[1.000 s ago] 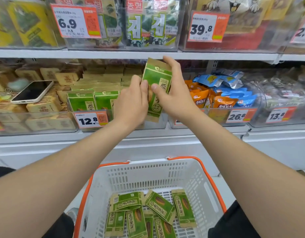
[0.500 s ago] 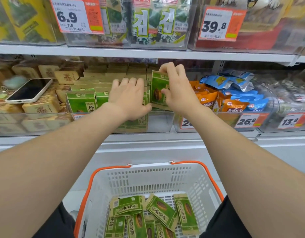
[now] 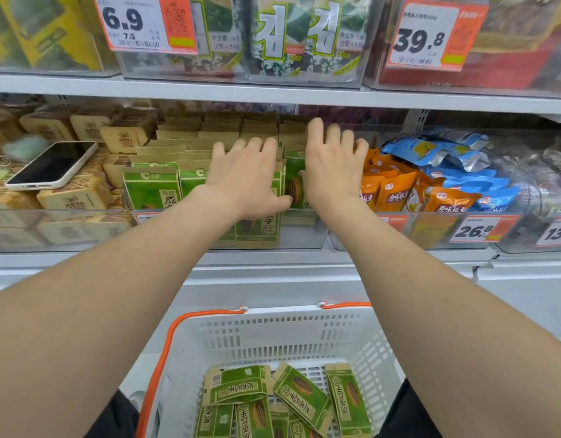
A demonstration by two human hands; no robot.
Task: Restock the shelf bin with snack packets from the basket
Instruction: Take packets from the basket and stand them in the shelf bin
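Snack packets (image 3: pixel 293 181) of green-printed brown paper, each showing a striped seed, stand upright in rows inside the clear plastic shelf bin (image 3: pixel 304 230) on the middle shelf. They fill it from the front wall back into the shadow under the white metal shelf board (image 3: pixel 272 96) above. Both hands lie on the front rows. The left hand (image 3: pixel 246 178) rests palm down with its fingers straight and slightly spread across the packet tops, its thumb stretched rightward against the face of a front packet; it clasps nothing. The right hand (image 3: pixel 333 172), just beside it, is likewise splayed, its fingers fanned over the tops at the bin's right side (how its thumb lies I cannot tell). One green packet face shows in the gap between the two hands. Below, near the person's body, a white slotted plastic basket (image 3: pixel 272 336) with an orange rim holds loose packets (image 3: pixel 301 393) of the same kind, lying flat and overlapping in a heap. Left of the bin, tan block-shaped packs (image 3: pixel 73 197) fill a neighbouring clear bin, and a white-cased smartphone (image 3: pixel 51 164) lies screen up on them. Right of the bin sit orange pouches (image 3: pixel 396 192) with blue pouches (image 3: pixel 431 150) behind. On the upper shelf, seaweed packs (image 3: pixel 291 36) stand between a 6.9 price tag (image 3: pixel 136 23) and a 39.8 price tag (image 3: pixel 431 36).
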